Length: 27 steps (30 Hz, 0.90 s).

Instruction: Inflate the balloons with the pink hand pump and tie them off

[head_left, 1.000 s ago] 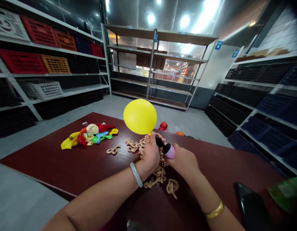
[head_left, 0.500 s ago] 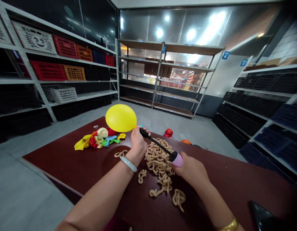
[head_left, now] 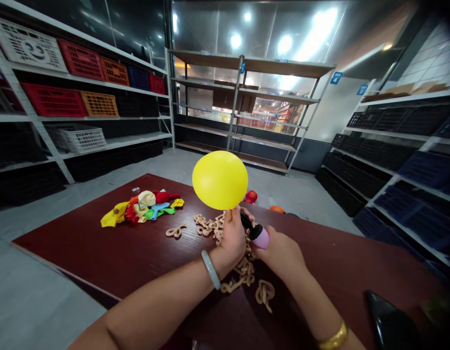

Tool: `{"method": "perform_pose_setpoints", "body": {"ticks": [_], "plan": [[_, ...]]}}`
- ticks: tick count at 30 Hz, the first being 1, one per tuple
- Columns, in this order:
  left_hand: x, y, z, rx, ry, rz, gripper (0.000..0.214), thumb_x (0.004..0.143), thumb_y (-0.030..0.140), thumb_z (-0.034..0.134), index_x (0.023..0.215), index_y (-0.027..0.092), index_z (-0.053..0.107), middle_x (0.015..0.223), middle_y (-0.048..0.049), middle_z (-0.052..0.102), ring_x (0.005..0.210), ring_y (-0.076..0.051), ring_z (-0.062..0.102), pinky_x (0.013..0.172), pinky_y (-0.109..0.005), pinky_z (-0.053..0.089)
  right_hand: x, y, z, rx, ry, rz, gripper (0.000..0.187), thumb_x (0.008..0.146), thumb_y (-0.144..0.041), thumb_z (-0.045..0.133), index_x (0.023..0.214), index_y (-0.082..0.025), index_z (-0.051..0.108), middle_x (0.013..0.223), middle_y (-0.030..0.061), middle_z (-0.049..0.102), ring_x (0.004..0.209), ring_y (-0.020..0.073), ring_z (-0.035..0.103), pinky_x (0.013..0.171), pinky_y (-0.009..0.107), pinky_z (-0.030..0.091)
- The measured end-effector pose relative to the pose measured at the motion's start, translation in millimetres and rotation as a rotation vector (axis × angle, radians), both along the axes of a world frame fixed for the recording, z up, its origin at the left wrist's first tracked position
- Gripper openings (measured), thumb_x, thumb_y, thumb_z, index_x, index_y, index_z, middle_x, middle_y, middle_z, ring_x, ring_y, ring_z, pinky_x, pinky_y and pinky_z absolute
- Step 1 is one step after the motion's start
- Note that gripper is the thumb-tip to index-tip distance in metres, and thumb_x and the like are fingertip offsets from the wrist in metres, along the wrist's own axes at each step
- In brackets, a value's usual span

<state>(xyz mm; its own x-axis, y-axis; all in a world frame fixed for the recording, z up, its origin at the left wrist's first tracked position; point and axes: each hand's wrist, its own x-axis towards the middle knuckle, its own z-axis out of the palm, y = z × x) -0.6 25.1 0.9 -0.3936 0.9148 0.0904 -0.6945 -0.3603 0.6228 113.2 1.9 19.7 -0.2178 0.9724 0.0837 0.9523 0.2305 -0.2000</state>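
A yellow balloon [head_left: 220, 180], rounded out with air, stands above the table at the centre. My left hand [head_left: 233, 233] is closed around the balloon's neck and the black front end of a hand pump [head_left: 260, 236]. Wrapped round the pump's pink body is my right hand [head_left: 281, 250], close beside the left. Beneath both hands lies a heap of beige twisted strands [head_left: 210, 224], partly hidden by them. One loose strand piece [head_left: 265, 294] rests nearer me, another [head_left: 176, 231] to the left. The balloon's mouth is hidden by my fingers.
Limp coloured balloons [head_left: 147, 206] lie on the left of the dark red table [head_left: 82, 253]. A black phone-like object [head_left: 389, 318] is at the right front. Crates fill the left shelves [head_left: 133, 143]; other shelves stand behind and right. Red round items [head_left: 251, 196] show beyond the far edge.
Both hands have come closer together, and the pump's black shaft has slid in. The balloon has shifted right and looks larger. The view has turned slightly.
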Motion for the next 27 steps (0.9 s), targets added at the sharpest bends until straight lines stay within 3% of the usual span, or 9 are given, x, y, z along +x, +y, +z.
{"method": "perform_pose_setpoints", "body": {"ticks": [4,8,11,14,17,24,27], "plan": [[-20.9,8.0,12.9,0.046,0.007,0.021,0.021,0.086,0.035,0.062,0.081,0.02,0.047,0.067,0.0021,0.055,0.056,-0.01,0.054,0.054,-0.023,0.045,2.3,3.5,-0.4,-0.004,0.003,0.011,0.036,0.079,-0.054,0.059,0.098,-0.024,0.06,0.087,0.0081,0.073,0.081,0.0278,0.07,0.058,0.03,0.032],[-64.7,22.5,25.6,0.086,-0.043,0.122,0.021,0.081,0.028,0.065,0.081,0.021,0.045,0.069,0.0027,0.054,0.055,-0.011,0.055,0.052,-0.024,0.045,6.4,7.5,1.1,-0.011,-0.015,0.032,0.038,0.079,-0.058,0.059,0.096,-0.024,0.06,0.09,0.0071,0.073,0.081,0.0278,0.069,0.058,0.03,0.032],[-94.6,31.1,30.1,0.059,-0.078,0.197,0.018,0.08,0.024,0.062,0.079,0.021,0.045,0.066,0.0029,0.053,0.053,-0.012,0.054,0.049,-0.025,0.044,10.1,9.5,0.3,-0.018,-0.038,0.043,0.036,0.077,-0.056,0.061,0.094,-0.024,0.06,0.089,0.0066,0.073,0.079,0.0267,0.069,0.058,0.029,0.032],[-105.1,33.4,31.0,0.06,-0.091,0.236,0.016,0.08,0.023,0.061,0.078,0.02,0.045,0.064,0.0033,0.051,0.052,-0.012,0.052,0.049,-0.025,0.042,13.5,9.4,-0.6,-0.003,-0.056,0.043,0.038,0.077,-0.057,0.061,0.094,-0.023,0.06,0.088,0.0071,0.073,0.079,0.0269,0.069,0.058,0.029,0.033],[-92.9,30.0,27.7,0.041,-0.119,0.212,0.017,0.08,0.024,0.061,0.078,0.021,0.044,0.064,0.0037,0.051,0.051,-0.011,0.052,0.049,-0.024,0.042,14.7,7.6,-0.6,0.02,-0.085,0.043,0.037,0.077,-0.056,0.061,0.094,-0.023,0.06,0.088,0.0071,0.073,0.079,0.0278,0.069,0.058,0.03,0.034],[-22.1,2.5,11.9,-0.015,-0.129,0.042,0.023,0.079,0.031,0.068,0.08,0.02,0.047,0.066,0.003,0.055,0.054,-0.011,0.054,0.054,-0.024,0.045,2.8,0.2,3.1,-0.018,-0.048,0.021,0.034,0.078,-0.051,0.062,0.097,-0.023,0.06,0.09,0.0077,0.073,0.08,0.0266,0.069,0.061,0.03,0.036],[-3.6,-8.0,9.9,-0.014,-0.127,-0.02,0.024,0.08,0.033,0.069,0.081,0.02,0.049,0.068,0.0023,0.056,0.055,-0.01,0.054,0.054,-0.024,0.045,-1.9,-2.9,7.5,-0.04,-0.019,-0.002,0.035,0.078,-0.049,0.063,0.1,-0.022,0.061,0.092,0.0084,0.073,0.083,0.0269,0.07,0.061,0.03,0.037]]}}
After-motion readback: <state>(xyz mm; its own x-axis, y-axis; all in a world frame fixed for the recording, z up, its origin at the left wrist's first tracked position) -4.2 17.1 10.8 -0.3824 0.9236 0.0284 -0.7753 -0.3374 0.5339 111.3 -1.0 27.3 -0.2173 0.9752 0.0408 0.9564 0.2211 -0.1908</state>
